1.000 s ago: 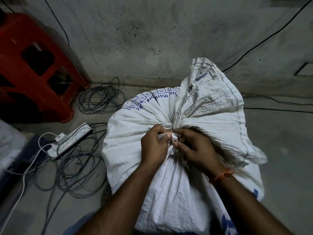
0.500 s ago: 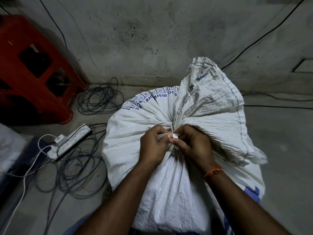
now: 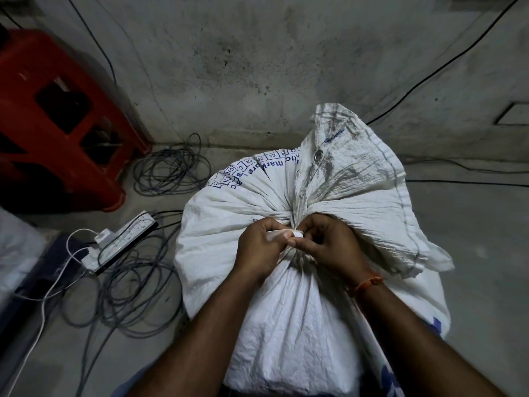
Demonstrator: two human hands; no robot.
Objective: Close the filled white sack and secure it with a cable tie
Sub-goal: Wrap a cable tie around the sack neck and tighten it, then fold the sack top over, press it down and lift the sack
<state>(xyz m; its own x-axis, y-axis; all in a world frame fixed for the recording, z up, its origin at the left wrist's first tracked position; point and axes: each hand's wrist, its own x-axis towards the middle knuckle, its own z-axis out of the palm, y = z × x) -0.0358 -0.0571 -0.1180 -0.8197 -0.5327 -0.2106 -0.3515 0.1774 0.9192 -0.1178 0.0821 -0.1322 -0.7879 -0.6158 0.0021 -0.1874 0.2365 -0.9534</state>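
The white sack [image 3: 286, 325] stands in the middle of the floor, its neck gathered. Left hand [image 3: 262, 247] and right hand [image 3: 329, 245] both pinch a white cable tie [image 3: 283, 233] at the neck.

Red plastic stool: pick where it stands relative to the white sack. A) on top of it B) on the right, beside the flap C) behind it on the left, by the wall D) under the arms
C: the red plastic stool stands at upper left against the wall, apart from the white sack.
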